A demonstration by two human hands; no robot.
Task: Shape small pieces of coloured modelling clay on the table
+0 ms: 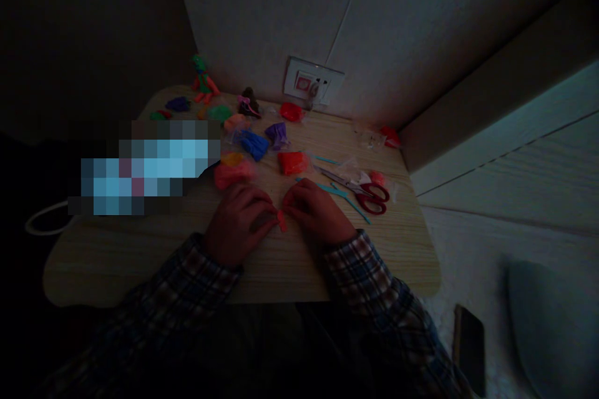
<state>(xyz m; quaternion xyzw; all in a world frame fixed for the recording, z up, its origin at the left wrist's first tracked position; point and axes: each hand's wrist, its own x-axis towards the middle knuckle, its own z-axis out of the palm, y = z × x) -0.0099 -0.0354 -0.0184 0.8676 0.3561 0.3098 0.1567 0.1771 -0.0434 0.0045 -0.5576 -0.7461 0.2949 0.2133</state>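
Observation:
Low over the middle of the table, my left hand (241, 221) pinches a small orange-red piece of modelling clay (281, 221) between thumb and fingers. My right hand (318, 211) has its fingers pressed together at the upper end of the same piece, whose tip hangs down between the two hands. Just beyond my left hand lies a pinkish-red packet of clay (234, 173). A red clay packet (292, 163) sits past my right hand. Thin light-blue strips (341, 191) and scissors with red handles (374, 193) lie to the right of that hand.
Blue (254, 144) and purple clay packets (277, 134) lie farther back. A green and orange figure (202, 81) stands at the back left. A blurred-out bright patch (150, 168) covers the left side. A wall socket (312, 82) is behind; a phone (469, 349) lies lower right.

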